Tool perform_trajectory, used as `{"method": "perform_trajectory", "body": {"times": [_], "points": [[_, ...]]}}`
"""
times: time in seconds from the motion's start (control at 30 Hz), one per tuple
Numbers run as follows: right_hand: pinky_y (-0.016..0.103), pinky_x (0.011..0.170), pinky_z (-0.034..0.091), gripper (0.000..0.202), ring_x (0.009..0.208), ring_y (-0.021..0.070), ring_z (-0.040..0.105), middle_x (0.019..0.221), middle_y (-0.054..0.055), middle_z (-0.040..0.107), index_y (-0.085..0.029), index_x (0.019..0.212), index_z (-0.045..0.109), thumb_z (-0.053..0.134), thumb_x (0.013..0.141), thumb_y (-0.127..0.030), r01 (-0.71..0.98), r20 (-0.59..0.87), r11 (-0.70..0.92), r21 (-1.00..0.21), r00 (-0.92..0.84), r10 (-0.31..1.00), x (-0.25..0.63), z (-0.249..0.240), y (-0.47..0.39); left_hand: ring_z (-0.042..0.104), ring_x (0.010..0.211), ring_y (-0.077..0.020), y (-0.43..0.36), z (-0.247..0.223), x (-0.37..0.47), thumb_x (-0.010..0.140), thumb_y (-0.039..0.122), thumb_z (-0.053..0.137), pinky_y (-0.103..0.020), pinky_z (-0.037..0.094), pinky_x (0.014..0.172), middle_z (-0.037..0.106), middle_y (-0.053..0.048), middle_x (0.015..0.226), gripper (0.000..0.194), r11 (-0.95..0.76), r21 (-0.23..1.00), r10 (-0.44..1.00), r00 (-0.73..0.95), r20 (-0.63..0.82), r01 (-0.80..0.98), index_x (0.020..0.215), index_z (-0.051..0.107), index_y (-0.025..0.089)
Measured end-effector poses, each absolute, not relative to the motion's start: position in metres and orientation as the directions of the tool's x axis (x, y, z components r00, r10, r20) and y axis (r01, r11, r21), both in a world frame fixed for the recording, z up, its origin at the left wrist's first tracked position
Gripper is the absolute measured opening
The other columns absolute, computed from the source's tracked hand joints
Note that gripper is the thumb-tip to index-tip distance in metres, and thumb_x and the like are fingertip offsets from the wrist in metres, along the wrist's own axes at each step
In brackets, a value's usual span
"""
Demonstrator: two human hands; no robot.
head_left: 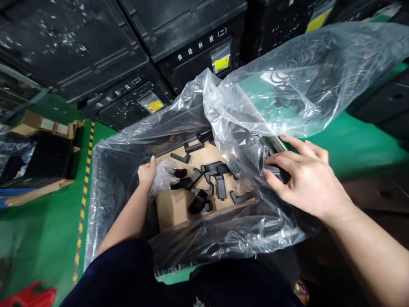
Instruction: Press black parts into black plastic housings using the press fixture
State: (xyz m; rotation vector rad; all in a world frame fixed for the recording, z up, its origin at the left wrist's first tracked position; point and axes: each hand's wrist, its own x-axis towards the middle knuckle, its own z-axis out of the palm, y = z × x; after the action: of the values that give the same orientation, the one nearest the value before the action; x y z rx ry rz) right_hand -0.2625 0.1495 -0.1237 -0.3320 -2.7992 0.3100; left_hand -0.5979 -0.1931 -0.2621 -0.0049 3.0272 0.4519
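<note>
Left hand grips a small bag inside the lined bin

In the left half of the bin (110,175), the left hand (147,172) has its fingers closed on one end of a small clear bag (163,172). The long axis of this bag goes roughly across the bin, and its free end points to the bin's middle. The bag lies just beyond the gripping fingers, on their right side. Blurred black parts are at its free end; I cannot tell if they are inside it.

More black parts (220,187) lie scattered on a brown sheet (172,209) in the bin's middle, pointing in various directions. One rectangular part there has its long axis from the far side to the near side of the bin.

At the bin's right edge, the right hand (300,175) touches the clear liner (230,234) with bent, parted fingers; I cannot tell if they pinch it. Black crates (194,59) stand beyond the bin's far side.
</note>
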Motion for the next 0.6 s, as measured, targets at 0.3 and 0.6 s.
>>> {"method": "perform_trajectory", "body": {"times": [0.3, 0.6], "points": [[0.057, 0.105, 0.028, 0.024, 0.132, 0.0336, 0.043, 0.090, 0.002, 0.071, -0.025, 0.091, 0.062, 0.046, 0.090, -0.042, 0.123, 0.321, 0.970, -0.209, -0.928, 0.187, -0.264, -0.129, 0.154, 0.063, 0.097, -0.0199, -0.242, -0.307, -0.638, 0.088, 0.047, 0.060, -0.042, 0.050, 0.090, 0.066, -0.008, 0.100, 0.036, 0.992, 0.027, -0.112, -0.953, -0.280, -0.125, 0.096, 0.064, 0.012], [0.057, 0.101, 0.032, 0.021, 0.129, 0.0359, 0.046, 0.088, 0.004, 0.071, -0.025, 0.091, 0.062, 0.049, 0.089, -0.042, 0.115, 0.299, 0.971, -0.211, -0.938, 0.177, -0.271, -0.121, 0.151, 0.059, 0.108, -0.0227, -0.245, -0.334, -0.711, 0.092, 0.034, 0.058, -0.045, 0.051, 0.092, 0.059, -0.011, 0.120, 0.035, 0.975, 0.132, -0.144, -0.957, -0.251, -0.181, 0.120, 0.057, 0.013]]}}
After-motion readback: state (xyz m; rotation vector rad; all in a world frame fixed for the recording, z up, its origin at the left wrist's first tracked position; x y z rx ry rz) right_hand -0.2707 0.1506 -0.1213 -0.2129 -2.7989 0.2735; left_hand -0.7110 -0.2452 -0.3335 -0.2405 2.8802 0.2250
